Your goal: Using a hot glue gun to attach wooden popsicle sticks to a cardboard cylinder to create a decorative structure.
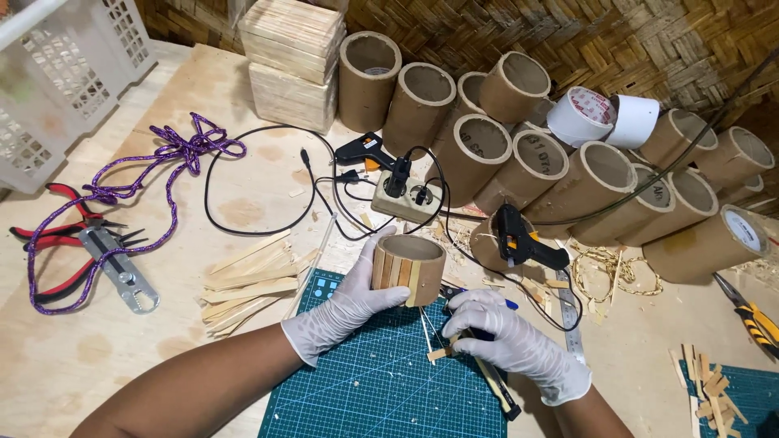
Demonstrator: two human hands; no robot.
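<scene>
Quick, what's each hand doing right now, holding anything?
Left hand: closed around a short cardboard tube partly clad in wooden strips.
Right hand: fingers pinching a small wooden strip over the cutting mat.

Left gloved hand (345, 312) clasps the slat-clad cardboard tube (408, 269) over the green cutting mat (381, 389); right gloved hand (510, 341) pinches a small wooden slat (439, 354) beside it.

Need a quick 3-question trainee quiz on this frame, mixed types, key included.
1. True or false: the left hand grips a short cardboard tube partly clad in wood strips.
2. What lies under both hands? A) green cutting mat B) white basket C) purple cord
3. What does the right hand press on the mat?

Key: 1 true; 2 A; 3 a small wood strip, beside a dark-handled tool.
</scene>
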